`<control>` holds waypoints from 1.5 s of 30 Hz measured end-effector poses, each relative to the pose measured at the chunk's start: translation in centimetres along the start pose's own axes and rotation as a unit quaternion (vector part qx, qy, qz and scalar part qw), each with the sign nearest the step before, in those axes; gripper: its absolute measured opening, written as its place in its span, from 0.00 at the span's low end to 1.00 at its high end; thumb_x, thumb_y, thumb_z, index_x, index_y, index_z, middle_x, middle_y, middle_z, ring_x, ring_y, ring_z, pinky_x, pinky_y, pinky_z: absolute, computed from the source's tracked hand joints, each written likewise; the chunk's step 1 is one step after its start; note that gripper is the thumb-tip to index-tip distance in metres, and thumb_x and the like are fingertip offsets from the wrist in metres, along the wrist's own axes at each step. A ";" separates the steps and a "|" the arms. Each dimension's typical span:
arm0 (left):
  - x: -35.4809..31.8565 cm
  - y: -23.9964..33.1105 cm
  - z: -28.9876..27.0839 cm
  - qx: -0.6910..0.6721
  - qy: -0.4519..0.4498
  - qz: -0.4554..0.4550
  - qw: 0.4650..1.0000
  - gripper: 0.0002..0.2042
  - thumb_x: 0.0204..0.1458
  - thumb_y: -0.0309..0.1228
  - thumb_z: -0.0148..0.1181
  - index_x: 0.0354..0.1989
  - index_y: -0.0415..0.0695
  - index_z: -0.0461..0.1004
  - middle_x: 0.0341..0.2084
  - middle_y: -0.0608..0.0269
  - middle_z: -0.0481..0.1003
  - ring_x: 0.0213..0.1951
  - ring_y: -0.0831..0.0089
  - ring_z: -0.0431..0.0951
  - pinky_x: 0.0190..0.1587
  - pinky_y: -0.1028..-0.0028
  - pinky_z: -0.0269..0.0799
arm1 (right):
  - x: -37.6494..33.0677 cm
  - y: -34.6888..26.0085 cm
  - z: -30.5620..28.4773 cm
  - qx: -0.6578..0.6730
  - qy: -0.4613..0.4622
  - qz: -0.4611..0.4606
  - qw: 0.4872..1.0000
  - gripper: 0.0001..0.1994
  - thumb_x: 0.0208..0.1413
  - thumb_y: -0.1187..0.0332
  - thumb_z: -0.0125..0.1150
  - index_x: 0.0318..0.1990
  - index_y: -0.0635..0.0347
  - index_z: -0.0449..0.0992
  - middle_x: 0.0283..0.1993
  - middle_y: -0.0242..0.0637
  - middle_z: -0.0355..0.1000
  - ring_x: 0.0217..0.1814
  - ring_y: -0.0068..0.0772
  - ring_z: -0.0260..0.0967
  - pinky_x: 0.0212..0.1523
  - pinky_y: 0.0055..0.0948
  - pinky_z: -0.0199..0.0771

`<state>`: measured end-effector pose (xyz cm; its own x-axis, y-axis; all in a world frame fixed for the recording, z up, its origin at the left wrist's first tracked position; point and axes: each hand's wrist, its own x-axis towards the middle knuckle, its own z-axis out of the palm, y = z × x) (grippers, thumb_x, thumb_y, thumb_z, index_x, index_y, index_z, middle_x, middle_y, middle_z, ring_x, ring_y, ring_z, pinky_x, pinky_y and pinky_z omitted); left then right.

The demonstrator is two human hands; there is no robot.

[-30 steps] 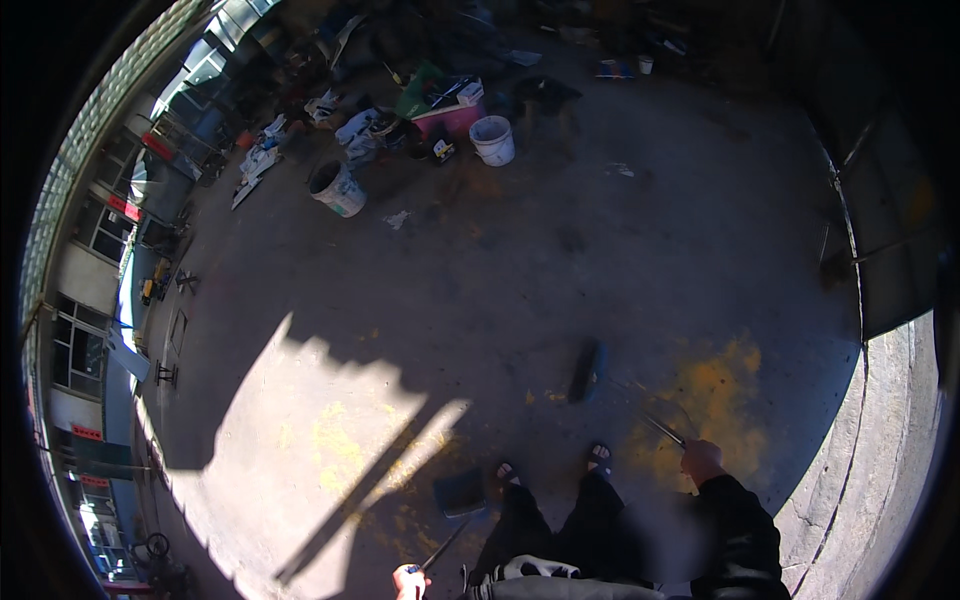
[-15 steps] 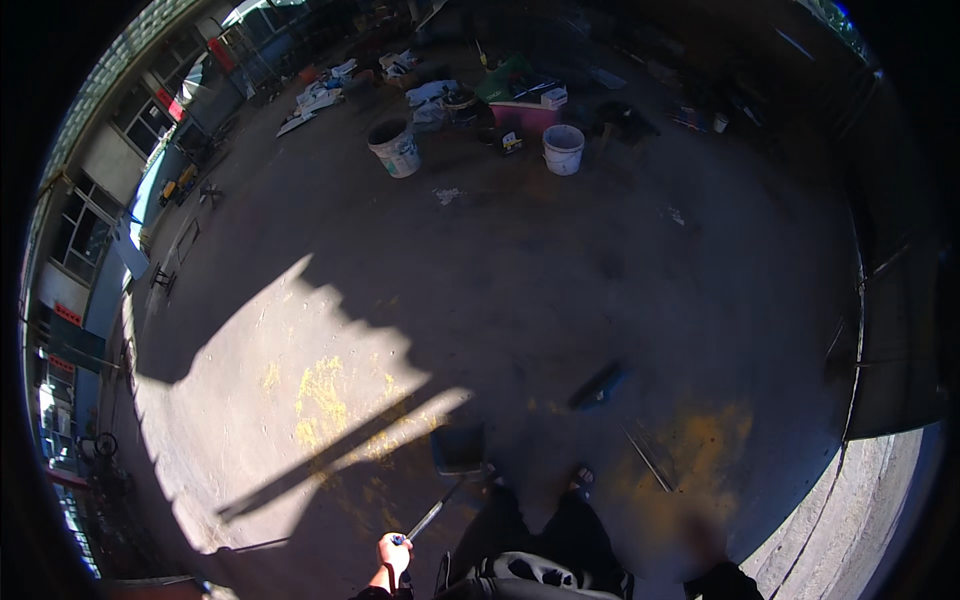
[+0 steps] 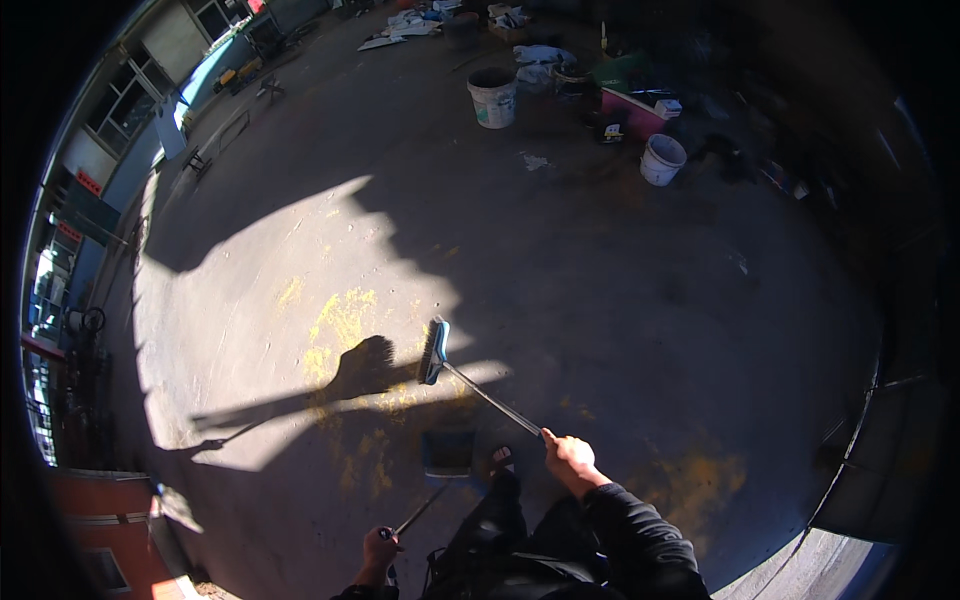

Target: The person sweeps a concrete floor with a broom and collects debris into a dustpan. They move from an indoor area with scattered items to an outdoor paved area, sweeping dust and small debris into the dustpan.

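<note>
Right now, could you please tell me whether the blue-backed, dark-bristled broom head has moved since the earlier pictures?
Yes, the broom head has moved left, much nearer the sunlit yellow floor stain; earlier it was well to the stain's right.

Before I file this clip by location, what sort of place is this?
Probably a yard or open workshop area: a broad, partly sunlit floor, a windowed wall at the left, and a white bucket.

R hand (image 3: pixel 570 458) fisted, fwd of L fingers, R wrist (image 3: pixel 596 484) behind its knuckles, L hand (image 3: pixel 380 548) curled, L wrist (image 3: pixel 371 577) below fingers
</note>
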<state>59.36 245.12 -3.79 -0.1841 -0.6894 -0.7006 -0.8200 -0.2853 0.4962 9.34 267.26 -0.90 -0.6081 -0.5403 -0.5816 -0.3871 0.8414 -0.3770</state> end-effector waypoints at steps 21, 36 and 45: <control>3.7 4.9 0.1 -0.123 0.007 -0.059 0.991 0.06 0.53 0.21 0.63 0.37 0.36 0.74 0.27 0.61 0.76 0.22 0.66 0.82 0.21 0.65 0.81 | -17.9 24.2 -1.9 -0.137 -0.081 0.331 0.930 0.28 0.61 0.60 0.61 0.69 0.47 0.71 0.50 0.51 0.82 0.54 0.58 0.81 0.52 0.52 0.81; 4.3 7.8 2.6 -0.321 -0.115 -0.271 0.900 0.06 0.56 0.25 0.65 0.40 0.45 0.76 0.28 0.51 0.80 0.21 0.71 0.75 0.20 0.74 0.69 | -22.7 22.0 -2.0 -0.030 0.070 0.163 0.984 0.18 0.71 0.54 0.46 0.61 0.46 0.76 0.43 0.48 0.83 0.44 0.62 0.81 0.46 0.57 0.79; -5.2 13.2 9.4 -0.156 -0.093 -0.103 0.978 0.08 0.56 0.20 0.60 0.42 0.45 0.74 0.29 0.43 0.80 0.21 0.68 0.76 0.20 0.74 0.70 | -6.4 22.4 -2.8 0.045 0.261 -0.071 0.962 0.22 0.67 0.58 0.52 0.20 0.54 0.77 0.20 0.43 0.75 0.23 0.51 0.77 0.29 0.48 0.78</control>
<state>44.38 251.22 1.61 -0.1521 -0.4705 -0.8692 -0.6504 -0.6146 0.4464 2.64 289.57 -3.65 -0.8274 -0.5548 -0.0872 -0.4454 0.7428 -0.4999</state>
